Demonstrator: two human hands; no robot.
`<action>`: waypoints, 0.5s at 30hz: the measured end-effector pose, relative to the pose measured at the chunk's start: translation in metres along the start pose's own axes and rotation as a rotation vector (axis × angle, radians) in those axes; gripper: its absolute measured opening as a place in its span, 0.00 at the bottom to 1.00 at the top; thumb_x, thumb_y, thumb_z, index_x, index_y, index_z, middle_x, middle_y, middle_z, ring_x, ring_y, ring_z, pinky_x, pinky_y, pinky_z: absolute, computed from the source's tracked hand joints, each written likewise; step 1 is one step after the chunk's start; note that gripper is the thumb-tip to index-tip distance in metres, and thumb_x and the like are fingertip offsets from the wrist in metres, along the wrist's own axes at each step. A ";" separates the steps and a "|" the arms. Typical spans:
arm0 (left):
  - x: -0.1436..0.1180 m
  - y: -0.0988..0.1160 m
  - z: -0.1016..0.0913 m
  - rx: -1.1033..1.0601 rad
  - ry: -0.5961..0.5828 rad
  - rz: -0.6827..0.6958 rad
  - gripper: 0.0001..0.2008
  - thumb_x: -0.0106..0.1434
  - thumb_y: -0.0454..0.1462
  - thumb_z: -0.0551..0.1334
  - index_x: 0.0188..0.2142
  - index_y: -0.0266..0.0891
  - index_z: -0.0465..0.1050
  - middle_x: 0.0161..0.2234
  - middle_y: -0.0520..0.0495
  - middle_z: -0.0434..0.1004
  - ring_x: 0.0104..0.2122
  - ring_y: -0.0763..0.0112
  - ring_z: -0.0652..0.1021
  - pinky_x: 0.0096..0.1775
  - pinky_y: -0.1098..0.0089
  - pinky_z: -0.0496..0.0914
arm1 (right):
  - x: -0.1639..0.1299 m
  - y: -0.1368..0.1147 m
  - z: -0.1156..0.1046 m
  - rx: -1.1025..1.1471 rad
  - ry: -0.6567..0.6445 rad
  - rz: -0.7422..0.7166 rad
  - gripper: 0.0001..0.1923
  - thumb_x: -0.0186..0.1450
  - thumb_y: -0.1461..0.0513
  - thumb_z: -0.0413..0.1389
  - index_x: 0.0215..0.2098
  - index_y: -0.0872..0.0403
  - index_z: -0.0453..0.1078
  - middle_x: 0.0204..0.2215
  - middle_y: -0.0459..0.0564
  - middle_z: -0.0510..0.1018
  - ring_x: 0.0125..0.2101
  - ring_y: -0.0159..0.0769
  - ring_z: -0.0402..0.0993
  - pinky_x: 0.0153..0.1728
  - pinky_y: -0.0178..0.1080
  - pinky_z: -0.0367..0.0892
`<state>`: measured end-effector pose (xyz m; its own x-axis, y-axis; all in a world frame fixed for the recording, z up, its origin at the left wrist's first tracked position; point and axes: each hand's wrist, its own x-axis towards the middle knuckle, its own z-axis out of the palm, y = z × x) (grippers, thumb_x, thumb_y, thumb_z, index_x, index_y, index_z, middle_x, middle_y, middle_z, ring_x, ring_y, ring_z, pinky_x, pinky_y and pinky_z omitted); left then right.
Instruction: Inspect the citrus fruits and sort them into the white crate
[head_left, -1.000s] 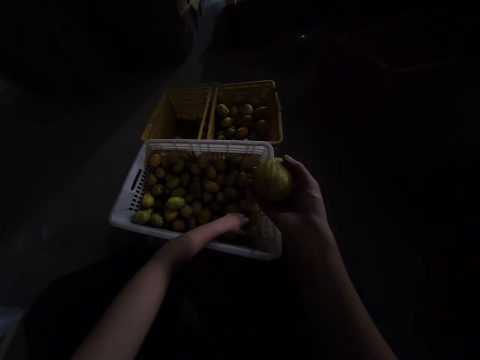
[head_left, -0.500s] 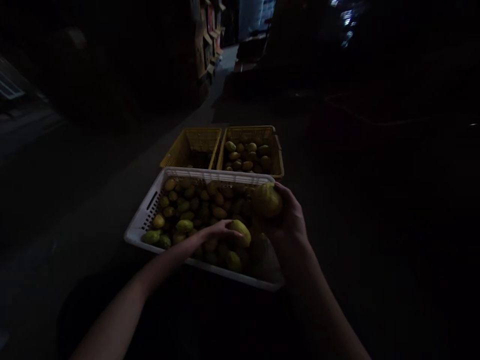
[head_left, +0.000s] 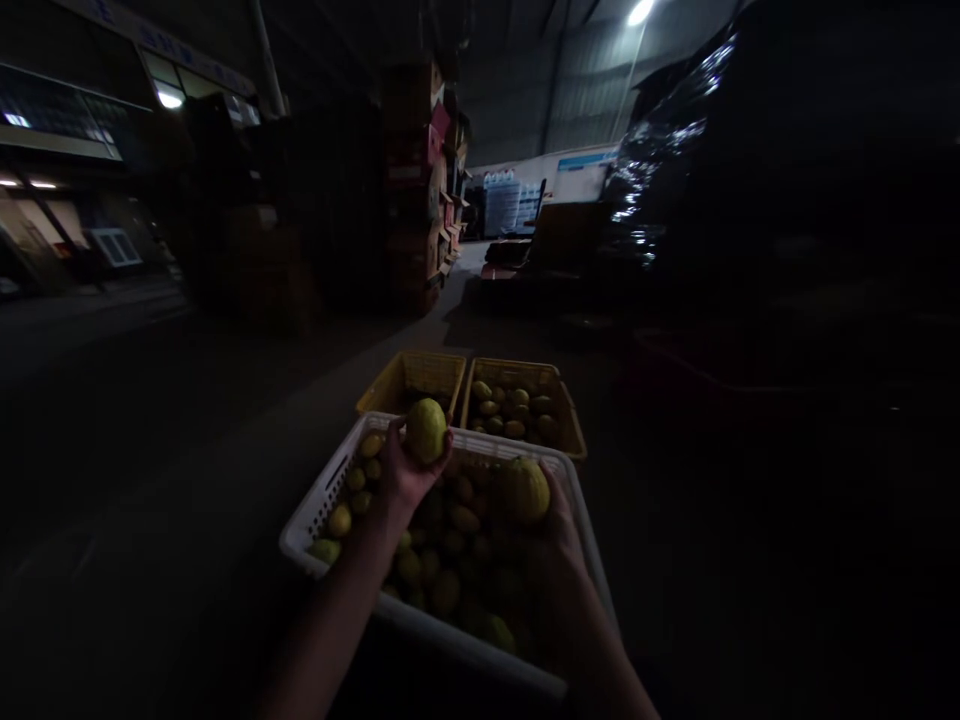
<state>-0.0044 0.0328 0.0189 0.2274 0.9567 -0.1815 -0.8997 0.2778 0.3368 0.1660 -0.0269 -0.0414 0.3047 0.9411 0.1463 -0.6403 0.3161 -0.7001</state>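
Note:
My left hand (head_left: 411, 478) is closed around the lower part of an oval yellow-green fruit (head_left: 427, 430), held up over the far rim of a white plastic crate (head_left: 330, 500). In my right hand (head_left: 562, 525) is a second, faintly ribbed yellow-green fruit (head_left: 528, 490), above the right half of the same crate. Beneath both hands, many similar green and yellow fruits (head_left: 465, 518) fill the crate. The dim light hides the fruit at the near right.
Behind the white crate stand two yellow crates: a left one (head_left: 381, 392) with fruit low inside and a right one (head_left: 571, 420) with more fruit. Stacked cardboard boxes (head_left: 411, 200) rise farther back. A dark pile in shiny plastic wrap (head_left: 667, 160) is at right.
My left hand has lifted a fruit from low in the white crate up to its far side. The right hand still holds its fruit. The view has tilted up, showing more of the building.

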 end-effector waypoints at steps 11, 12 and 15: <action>-0.006 -0.041 -0.002 -0.085 -0.005 0.018 0.16 0.65 0.45 0.55 0.40 0.37 0.75 0.39 0.41 0.81 0.47 0.59 0.80 0.49 0.60 0.74 | 0.012 0.015 0.017 0.123 0.052 0.023 0.25 0.52 0.67 0.66 0.48 0.48 0.71 0.37 0.43 0.83 0.37 0.36 0.80 0.42 0.41 0.78; -0.004 -0.047 0.000 -0.068 -0.019 0.010 0.16 0.65 0.45 0.54 0.39 0.37 0.75 0.39 0.41 0.81 0.47 0.59 0.80 0.50 0.62 0.74 | 0.007 0.014 0.019 0.112 0.063 -0.031 0.31 0.50 0.71 0.67 0.50 0.46 0.69 0.38 0.41 0.82 0.39 0.34 0.80 0.44 0.39 0.77; 0.002 -0.061 0.003 -0.033 -0.060 0.014 0.16 0.64 0.45 0.54 0.40 0.39 0.75 0.39 0.41 0.81 0.45 0.63 0.80 0.51 0.64 0.73 | -0.003 0.011 0.024 0.071 0.058 -0.132 0.32 0.52 0.68 0.66 0.54 0.45 0.67 0.43 0.43 0.82 0.44 0.35 0.79 0.51 0.44 0.73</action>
<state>0.0515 0.0179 0.0006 0.2356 0.9644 -0.1204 -0.9144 0.2619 0.3086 0.1413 -0.0236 -0.0331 0.4284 0.8829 0.1924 -0.6392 0.4466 -0.6261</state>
